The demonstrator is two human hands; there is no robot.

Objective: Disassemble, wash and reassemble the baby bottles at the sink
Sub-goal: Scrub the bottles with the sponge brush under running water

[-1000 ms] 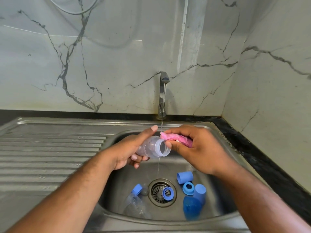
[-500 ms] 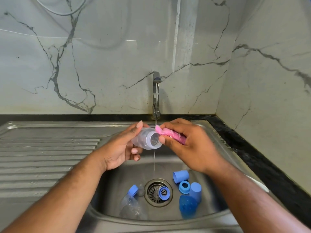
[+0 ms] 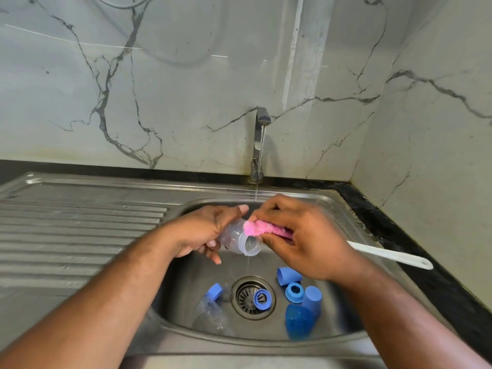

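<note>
sink (image 3: 80,217) brushed steel | wall (image 3: 186,75) glossy marble | bottle (image 3: 239,242) clear plastic

Grey-veined white marble wall (image 3: 186,89) behind the tap (image 3: 258,145). Second marble wall (image 3: 439,129) right of the tap, meeting at a corner. Black stone countertop (image 3: 383,217) at the walls' foot (glossy; pale vertical light streak (image 3: 292,49) above the tap).

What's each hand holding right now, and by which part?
Left hand grips the clear bottle round its body. Right hand pinches the brush by its pink sponge head.
</note>
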